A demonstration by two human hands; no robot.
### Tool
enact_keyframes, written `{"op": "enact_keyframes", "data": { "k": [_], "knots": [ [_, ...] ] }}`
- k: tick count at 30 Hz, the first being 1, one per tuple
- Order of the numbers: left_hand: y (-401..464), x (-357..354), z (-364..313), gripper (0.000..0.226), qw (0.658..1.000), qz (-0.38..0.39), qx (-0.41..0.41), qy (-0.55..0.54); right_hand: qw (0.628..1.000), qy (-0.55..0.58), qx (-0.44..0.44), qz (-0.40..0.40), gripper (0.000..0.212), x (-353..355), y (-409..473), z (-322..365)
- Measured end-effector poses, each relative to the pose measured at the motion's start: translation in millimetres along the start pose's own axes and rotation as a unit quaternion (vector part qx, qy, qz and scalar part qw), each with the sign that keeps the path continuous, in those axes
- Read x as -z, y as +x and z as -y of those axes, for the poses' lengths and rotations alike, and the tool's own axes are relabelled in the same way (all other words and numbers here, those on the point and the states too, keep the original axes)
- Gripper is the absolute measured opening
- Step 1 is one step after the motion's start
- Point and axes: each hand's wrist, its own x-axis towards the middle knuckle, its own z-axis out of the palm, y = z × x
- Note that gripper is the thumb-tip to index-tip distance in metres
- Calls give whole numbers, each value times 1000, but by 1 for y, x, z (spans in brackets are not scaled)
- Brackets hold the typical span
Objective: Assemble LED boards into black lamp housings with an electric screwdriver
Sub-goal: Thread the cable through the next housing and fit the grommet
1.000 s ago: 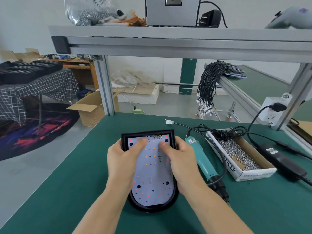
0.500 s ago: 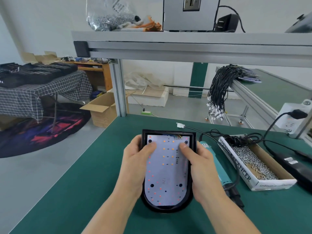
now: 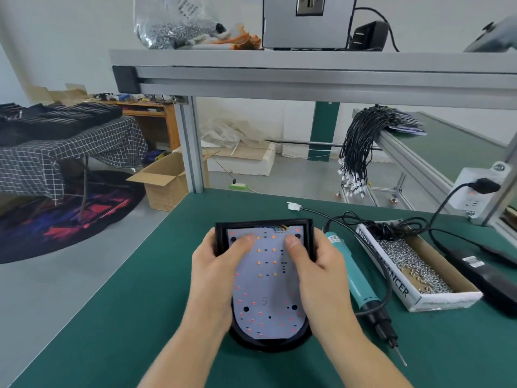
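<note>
both hands (image 3: 215, 275) gripping lamp housing (image 3: 307, 233), thumbs on led board (image 3: 265, 284)

Left hand (image 3: 214, 271) and right hand (image 3: 321, 271) side by side, forearms extended forward; thumbs pressed down; fingers curled under.

Both forearms are bare with no sleeves in view, and the left hand (image 3: 215, 271) and right hand (image 3: 321, 271) wear no gloves, rings or watch.

LED board (image 3: 268, 287) in housing (image 3: 307, 233); screwdriver (image 3: 355, 278) right, box (image 3: 402, 289) beyond.
</note>
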Motion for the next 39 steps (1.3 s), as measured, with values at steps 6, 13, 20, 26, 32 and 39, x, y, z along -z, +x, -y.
{"op": "enact_keyframes", "data": {
  "k": [6, 13, 20, 26, 32, 39],
  "knots": [
    [8, 21, -15, 38, 987, 142, 79, 4, 991, 52, 18, 121, 15, 9, -3, -6],
    [-5, 30, -25, 44, 953, 260, -117, 99, 916, 58, -255, 304, 45, 33, 24, 11],
    [-4, 33, -28, 47, 957, 264, -82, 86, 902, -15, -159, 401, 35, 26, 35, 18],
    [-2, 28, -28, 57, 954, 292, -30, 63, 962, 0, -42, 270, 23, 14, 46, 10],
    [4, 29, -27, 57, 963, 261, -12, 64, 952, 28, -59, 299, 29, 13, 54, -4],
    [9, 40, -27, 59, 947, 317, 15, 58, 922, 24, -110, 370, 13, 41, 65, 1]
  ]
}}
